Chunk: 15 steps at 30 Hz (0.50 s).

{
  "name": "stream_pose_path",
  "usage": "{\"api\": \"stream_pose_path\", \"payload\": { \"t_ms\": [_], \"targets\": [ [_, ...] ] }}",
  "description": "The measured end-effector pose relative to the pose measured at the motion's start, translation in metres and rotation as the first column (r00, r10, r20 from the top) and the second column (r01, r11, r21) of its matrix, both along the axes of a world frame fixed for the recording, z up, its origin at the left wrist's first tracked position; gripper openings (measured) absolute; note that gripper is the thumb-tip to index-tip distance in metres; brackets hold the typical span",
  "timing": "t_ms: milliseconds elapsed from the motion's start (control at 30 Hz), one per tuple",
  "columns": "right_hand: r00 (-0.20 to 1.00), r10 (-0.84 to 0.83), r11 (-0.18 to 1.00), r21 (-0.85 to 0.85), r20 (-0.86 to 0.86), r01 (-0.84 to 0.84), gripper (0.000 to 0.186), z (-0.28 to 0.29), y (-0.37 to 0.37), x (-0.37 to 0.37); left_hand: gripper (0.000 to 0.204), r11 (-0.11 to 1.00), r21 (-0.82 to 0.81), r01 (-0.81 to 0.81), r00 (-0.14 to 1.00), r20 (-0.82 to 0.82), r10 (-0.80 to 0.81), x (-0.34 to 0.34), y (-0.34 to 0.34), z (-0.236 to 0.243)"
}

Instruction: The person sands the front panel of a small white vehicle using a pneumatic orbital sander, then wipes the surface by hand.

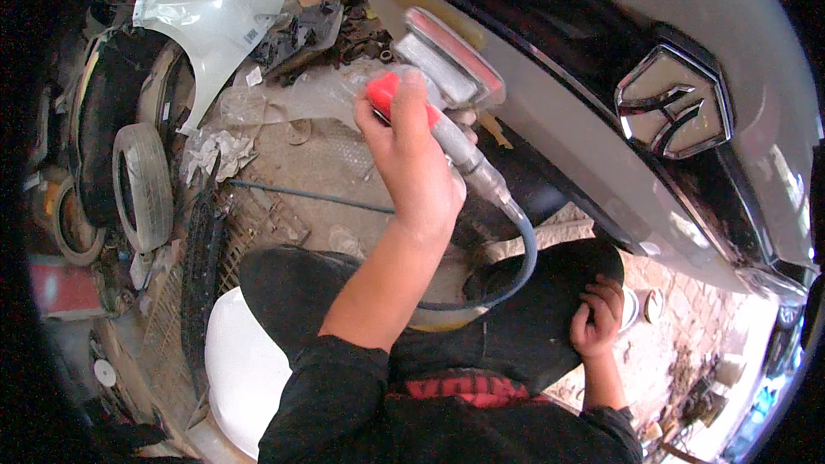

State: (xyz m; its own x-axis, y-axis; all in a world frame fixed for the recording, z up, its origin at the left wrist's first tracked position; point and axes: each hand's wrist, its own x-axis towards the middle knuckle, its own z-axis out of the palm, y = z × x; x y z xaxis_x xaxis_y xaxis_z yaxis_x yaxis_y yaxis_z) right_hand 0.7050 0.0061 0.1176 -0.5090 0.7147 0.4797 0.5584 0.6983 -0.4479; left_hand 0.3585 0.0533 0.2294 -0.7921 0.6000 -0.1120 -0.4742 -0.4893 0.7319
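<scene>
My left hand (408,142) is wrapped round an air sander (438,70) with a red top and a grey hose end. The sander's flat pad faces the lower edge of a grey car body panel (559,125); whether they touch, I cannot tell. From its handle a blue-grey hose (526,249) loops down across my lap. Loosely curled and holding nothing, my right hand (599,318) rests on my right knee. A chrome-rimmed emblem (675,103) sits on the panel at the right.
A white fender panel (206,30) leans among car parts at the far left. Nearby stand a worn tyre (143,187) and a black grille strip (203,266). Crumpled clear plastic (322,94) lies on the dusty floor. A white rounded seat (245,369) is by my left side.
</scene>
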Motion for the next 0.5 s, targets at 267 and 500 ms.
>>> {"api": "stream_pose_path", "payload": {
  "t_ms": [267,500],
  "targets": [
    [1.000,-0.014,1.000,0.021,0.019,0.013,0.011,-0.002,0.001,0.000,0.047,0.999,-0.013,-0.051,0.999,-0.010,0.051,-0.005,0.007,0.000],
    [1.000,-0.017,0.999,0.048,0.006,0.017,0.010,-0.005,0.002,-0.001,0.044,1.000,0.005,0.004,1.000,0.026,-0.004,-0.013,0.009,0.005]
  ]
}}
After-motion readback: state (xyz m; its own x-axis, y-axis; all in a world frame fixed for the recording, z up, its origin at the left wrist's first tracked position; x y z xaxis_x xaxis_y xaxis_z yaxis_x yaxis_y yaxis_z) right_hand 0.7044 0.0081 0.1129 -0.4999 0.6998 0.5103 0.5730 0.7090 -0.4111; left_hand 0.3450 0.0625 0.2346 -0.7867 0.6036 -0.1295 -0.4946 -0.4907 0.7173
